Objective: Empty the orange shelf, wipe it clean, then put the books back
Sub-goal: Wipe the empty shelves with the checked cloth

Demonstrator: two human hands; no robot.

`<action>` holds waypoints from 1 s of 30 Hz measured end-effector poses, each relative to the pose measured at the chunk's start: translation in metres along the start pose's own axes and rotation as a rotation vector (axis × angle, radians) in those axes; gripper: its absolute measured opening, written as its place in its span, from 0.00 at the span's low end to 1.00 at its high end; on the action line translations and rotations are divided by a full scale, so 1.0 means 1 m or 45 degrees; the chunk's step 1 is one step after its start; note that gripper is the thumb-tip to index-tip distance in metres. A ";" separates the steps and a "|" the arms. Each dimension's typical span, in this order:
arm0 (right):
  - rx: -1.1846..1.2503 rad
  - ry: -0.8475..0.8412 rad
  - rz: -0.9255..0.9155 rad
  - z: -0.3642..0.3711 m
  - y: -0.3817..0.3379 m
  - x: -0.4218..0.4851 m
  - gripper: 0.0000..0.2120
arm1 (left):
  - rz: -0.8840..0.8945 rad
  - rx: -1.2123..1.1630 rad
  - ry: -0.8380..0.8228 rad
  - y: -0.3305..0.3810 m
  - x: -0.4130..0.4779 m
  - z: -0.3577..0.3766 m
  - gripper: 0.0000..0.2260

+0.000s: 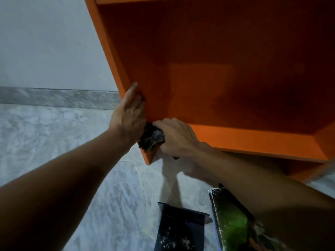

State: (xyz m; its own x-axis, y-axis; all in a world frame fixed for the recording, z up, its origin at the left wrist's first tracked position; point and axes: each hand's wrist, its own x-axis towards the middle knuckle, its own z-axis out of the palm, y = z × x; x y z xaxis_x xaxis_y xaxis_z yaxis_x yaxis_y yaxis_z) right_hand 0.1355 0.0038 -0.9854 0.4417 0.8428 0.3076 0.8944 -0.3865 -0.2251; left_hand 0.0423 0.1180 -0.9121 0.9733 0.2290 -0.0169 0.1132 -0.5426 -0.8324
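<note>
The orange shelf fills the upper right, its open compartment holding nothing. My left hand grips the shelf's left side panel near its lower front corner, fingers wrapped around the edge. My right hand is closed on a dark crumpled cloth, pressed against the front corner of the bottom board. Two books lie on the floor below: a dark blue one and a green-covered one, the latter partly hidden under my right forearm.
Marbled grey floor spreads to the left and front. A white wall with a grey skirting strip stands behind the shelf's left side. A lower orange compartment shows under the bottom board.
</note>
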 end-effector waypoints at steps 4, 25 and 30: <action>0.079 0.075 0.680 0.006 0.043 0.042 0.18 | 0.024 -0.003 0.143 -0.006 -0.005 0.012 0.24; -0.426 -0.405 -0.400 -0.018 0.008 -0.024 0.22 | 0.011 -0.118 -0.136 0.014 -0.019 -0.006 0.25; -0.571 -0.496 -0.317 -0.034 0.032 -0.061 0.17 | -0.029 -0.524 -0.341 0.047 -0.014 -0.030 0.24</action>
State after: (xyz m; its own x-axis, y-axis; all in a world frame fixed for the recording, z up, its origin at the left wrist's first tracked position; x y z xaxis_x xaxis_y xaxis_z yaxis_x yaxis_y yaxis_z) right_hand 0.1396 -0.0724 -0.9800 0.2346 0.9691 -0.0764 0.9468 -0.2099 0.2440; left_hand 0.0402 0.0648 -0.9347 0.8903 0.4146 -0.1881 0.2557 -0.7972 -0.5469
